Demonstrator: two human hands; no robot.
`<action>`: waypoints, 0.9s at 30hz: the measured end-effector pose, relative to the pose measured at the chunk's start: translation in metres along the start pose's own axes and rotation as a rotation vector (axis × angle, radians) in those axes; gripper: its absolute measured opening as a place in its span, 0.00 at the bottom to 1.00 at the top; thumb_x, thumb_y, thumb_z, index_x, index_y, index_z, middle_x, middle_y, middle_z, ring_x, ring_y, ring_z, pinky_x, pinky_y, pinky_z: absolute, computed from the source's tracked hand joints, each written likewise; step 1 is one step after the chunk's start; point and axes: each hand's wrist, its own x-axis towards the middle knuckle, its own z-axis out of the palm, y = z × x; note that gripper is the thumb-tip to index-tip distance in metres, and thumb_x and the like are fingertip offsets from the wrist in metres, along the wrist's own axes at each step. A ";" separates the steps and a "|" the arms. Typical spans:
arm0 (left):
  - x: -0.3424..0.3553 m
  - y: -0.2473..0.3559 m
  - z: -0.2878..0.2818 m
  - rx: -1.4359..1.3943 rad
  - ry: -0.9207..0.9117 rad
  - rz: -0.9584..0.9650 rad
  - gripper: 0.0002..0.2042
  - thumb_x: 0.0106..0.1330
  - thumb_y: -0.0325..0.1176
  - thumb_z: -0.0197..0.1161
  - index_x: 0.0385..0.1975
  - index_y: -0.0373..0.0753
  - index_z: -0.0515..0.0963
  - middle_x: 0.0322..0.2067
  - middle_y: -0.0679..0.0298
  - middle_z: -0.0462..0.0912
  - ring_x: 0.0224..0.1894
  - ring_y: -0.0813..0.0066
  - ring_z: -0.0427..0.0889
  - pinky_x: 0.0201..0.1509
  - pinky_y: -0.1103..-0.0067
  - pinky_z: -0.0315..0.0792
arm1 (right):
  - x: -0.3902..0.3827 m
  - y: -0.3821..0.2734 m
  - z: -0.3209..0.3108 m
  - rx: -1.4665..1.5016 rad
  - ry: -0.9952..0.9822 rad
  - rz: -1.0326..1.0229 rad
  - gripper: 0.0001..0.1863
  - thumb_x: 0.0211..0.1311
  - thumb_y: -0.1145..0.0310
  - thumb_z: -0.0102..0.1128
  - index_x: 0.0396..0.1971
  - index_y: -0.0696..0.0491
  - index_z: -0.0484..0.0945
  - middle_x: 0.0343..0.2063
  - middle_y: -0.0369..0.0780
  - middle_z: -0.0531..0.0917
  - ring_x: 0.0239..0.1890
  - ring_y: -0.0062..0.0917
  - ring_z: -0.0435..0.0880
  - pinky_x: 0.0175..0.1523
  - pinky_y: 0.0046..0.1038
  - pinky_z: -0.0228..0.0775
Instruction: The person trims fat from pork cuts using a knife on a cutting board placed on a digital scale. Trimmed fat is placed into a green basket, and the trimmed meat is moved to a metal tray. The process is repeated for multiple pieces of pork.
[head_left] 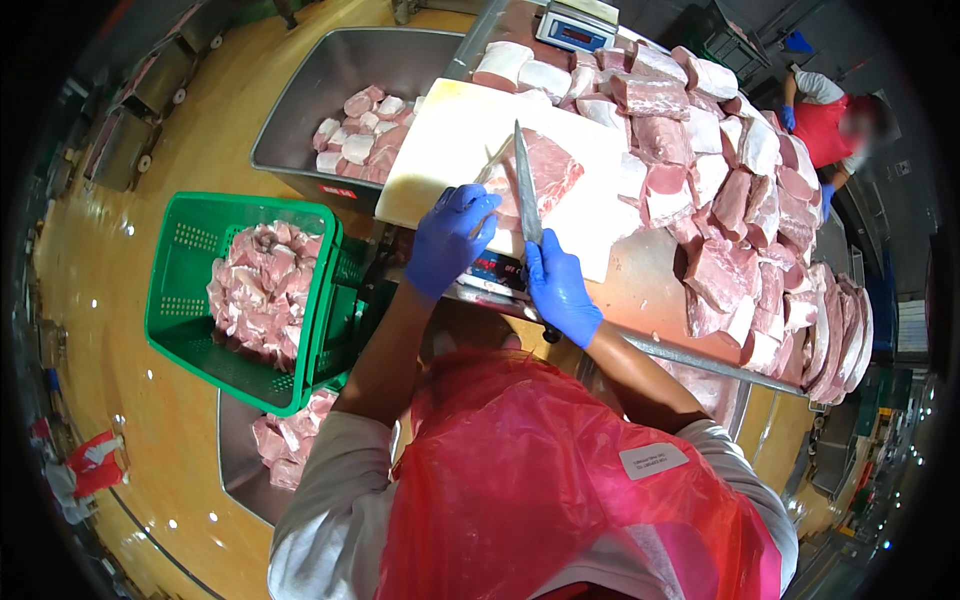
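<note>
My right hand (562, 290), in a blue glove, is closed round the handle of a long knife (524, 182). Its blade points away from me, over a slab of pink raw meat (556, 172) with a pale fat edge. The meat lies on a white cutting board (432, 150). My left hand (450, 242), gloved in blue too, is at the slab's near left edge with its fingers curled together. What those fingers hold, if anything, is hidden.
Large meat pieces (665, 140) are heaped on the metal table (655, 262) to the right. A small scale (575, 32) stands at the far edge. Meat-filled grey tubs (290, 110) and a green crate (165, 290) are at left. A person in a red apron (830, 135) stands far right.
</note>
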 end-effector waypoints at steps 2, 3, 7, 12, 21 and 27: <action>-0.008 -0.018 0.004 0.077 -0.030 0.100 0.07 0.54 0.24 0.69 0.33 0.40 0.83 0.38 0.62 0.83 0.42 0.62 0.84 0.41 0.69 0.79 | 0.009 -0.007 0.010 -0.086 0.029 -0.053 0.10 0.75 0.67 0.47 0.41 0.60 0.67 0.21 0.58 0.80 0.26 0.58 0.81 0.31 0.53 0.70; -0.011 -0.024 0.006 0.114 -0.046 0.156 0.07 0.54 0.24 0.69 0.32 0.39 0.83 0.38 0.62 0.82 0.43 0.62 0.84 0.41 0.69 0.80 | 0.018 -0.010 0.014 -0.105 0.043 -0.070 0.10 0.75 0.67 0.47 0.41 0.59 0.67 0.21 0.58 0.80 0.26 0.58 0.81 0.31 0.54 0.70; -0.015 -0.023 0.010 0.081 -0.013 0.090 0.05 0.52 0.24 0.69 0.27 0.38 0.80 0.36 0.62 0.82 0.40 0.63 0.84 0.39 0.70 0.80 | 0.029 -0.023 0.017 -0.266 -0.076 0.018 0.11 0.75 0.66 0.45 0.43 0.60 0.66 0.26 0.59 0.81 0.29 0.58 0.81 0.35 0.56 0.70; -0.020 -0.024 0.007 0.049 0.133 -0.002 0.05 0.51 0.23 0.69 0.25 0.36 0.79 0.32 0.61 0.82 0.36 0.63 0.84 0.39 0.71 0.79 | -0.045 0.012 -0.015 -0.516 -0.337 0.071 0.12 0.73 0.69 0.42 0.47 0.61 0.66 0.36 0.63 0.81 0.37 0.58 0.82 0.41 0.55 0.71; -0.012 -0.026 0.005 -0.293 0.265 -0.437 0.06 0.61 0.22 0.66 0.37 0.33 0.80 0.30 0.58 0.84 0.35 0.73 0.84 0.36 0.76 0.77 | -0.034 -0.047 -0.048 -0.550 -0.326 -0.001 0.10 0.69 0.72 0.47 0.45 0.60 0.62 0.27 0.59 0.81 0.32 0.56 0.82 0.35 0.54 0.72; -0.019 -0.020 0.012 -0.351 0.108 -0.701 0.08 0.59 0.27 0.69 0.37 0.32 0.83 0.27 0.60 0.85 0.32 0.83 0.81 0.38 0.78 0.77 | 0.042 -0.073 0.009 -0.421 -0.166 -0.112 0.30 0.68 0.74 0.49 0.68 0.58 0.52 0.37 0.61 0.81 0.36 0.58 0.82 0.44 0.52 0.74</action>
